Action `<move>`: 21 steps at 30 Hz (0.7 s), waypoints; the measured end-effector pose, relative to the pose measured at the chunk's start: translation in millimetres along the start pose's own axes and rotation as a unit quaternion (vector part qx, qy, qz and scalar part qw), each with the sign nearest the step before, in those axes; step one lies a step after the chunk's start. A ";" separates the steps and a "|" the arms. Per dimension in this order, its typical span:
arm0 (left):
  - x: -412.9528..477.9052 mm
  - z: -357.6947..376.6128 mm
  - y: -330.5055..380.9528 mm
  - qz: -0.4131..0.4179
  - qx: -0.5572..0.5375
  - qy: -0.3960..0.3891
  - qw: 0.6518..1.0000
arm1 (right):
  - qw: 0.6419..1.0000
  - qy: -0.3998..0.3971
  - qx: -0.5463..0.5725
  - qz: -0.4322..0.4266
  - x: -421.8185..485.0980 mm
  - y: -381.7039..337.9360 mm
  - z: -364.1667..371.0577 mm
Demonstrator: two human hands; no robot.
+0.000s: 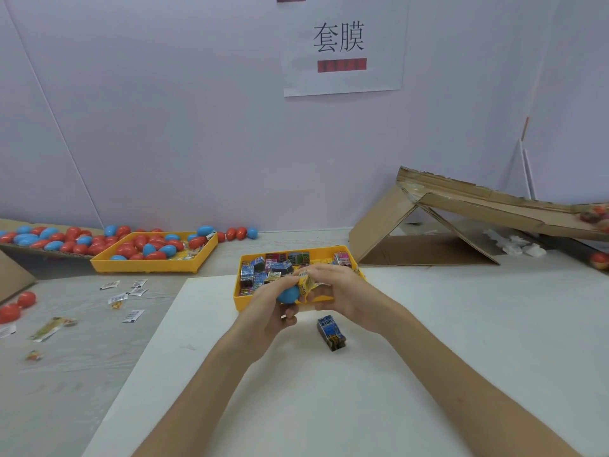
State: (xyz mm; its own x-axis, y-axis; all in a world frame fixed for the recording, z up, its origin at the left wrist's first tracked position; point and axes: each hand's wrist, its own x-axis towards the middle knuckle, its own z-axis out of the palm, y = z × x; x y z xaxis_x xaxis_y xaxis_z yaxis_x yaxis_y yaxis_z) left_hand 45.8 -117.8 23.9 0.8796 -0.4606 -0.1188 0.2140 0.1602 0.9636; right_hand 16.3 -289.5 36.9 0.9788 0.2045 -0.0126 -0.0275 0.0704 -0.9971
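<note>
Blue egg [287, 294] | left hand [270, 308] grips | right hand [339, 291] pinches yellow sleeve [306, 281] | tray [239, 300]: printed packs [263, 272]

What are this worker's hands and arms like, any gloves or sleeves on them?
No gloves: left hand and right hand are bare, no ring visible. Left forearm and right forearm are bare too, with no sleeve, watch or band before the picture's edge.

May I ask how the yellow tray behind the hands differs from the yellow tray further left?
The near tray holds printed sleeves; the left tray holds red and blue eggs. The left hand and right hand partly hide the near tray; the left tray is in full view. Both are yellow and shallow.
</note>
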 end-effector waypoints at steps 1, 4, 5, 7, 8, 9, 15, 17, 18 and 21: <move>0.1 -0.3 0.0 0.001 -0.004 -0.001 1.000 | 1.000 -0.001 0.004 -0.006 0.1 0.1 -0.3; 0.1 -1.7 0.2 0.007 -0.011 -0.003 1.000 | 0.999 -0.012 0.050 -0.007 -0.1 0.2 -2.9; 0.2 -1.8 0.3 0.008 -0.012 -0.004 1.000 | 0.997 -0.015 0.069 -0.007 0.3 1.1 -3.3; 0.5 -1.5 0.6 0.005 -0.009 0.000 1.000 | 0.993 -0.012 0.114 -0.010 1.0 3.6 -2.8; 0.8 -1.3 0.5 0.002 -0.005 0.003 1.000 | 0.991 -0.009 0.134 -0.012 1.4 4.4 -2.3; 1.1 -1.1 0.5 -0.001 -0.001 0.006 1.000 | 0.988 -0.008 0.153 -0.012 1.6 4.7 -1.9; 1.4 -0.6 0.1 -0.001 0.012 -0.004 1.000 | 0.969 -0.013 0.246 -0.012 2.0 5.7 -4.8; 1.3 -2.0 0.1 0.001 0.005 -0.015 1.000 | 0.969 -0.026 0.246 -0.012 2.1 6.5 -3.9; 1.2 -3.0 0.0 0.004 -0.001 -0.022 1.000 | 0.970 -0.030 0.240 -0.012 2.4 6.6 -3.2; 0.8 -5.4 -0.2 0.015 -0.009 -0.030 0.999 | 0.981 -0.031 0.193 -0.014 3.6 6.6 0.1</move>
State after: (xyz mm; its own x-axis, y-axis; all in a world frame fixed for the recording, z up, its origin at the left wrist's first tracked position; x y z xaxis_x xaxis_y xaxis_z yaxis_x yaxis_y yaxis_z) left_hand 48.7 -113.5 22.4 0.8584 -0.5075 -0.0749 0.1963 0.1900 0.9619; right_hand 19.7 -288.2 30.3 0.9664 0.2553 0.0308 -0.0875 0.4392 -0.8941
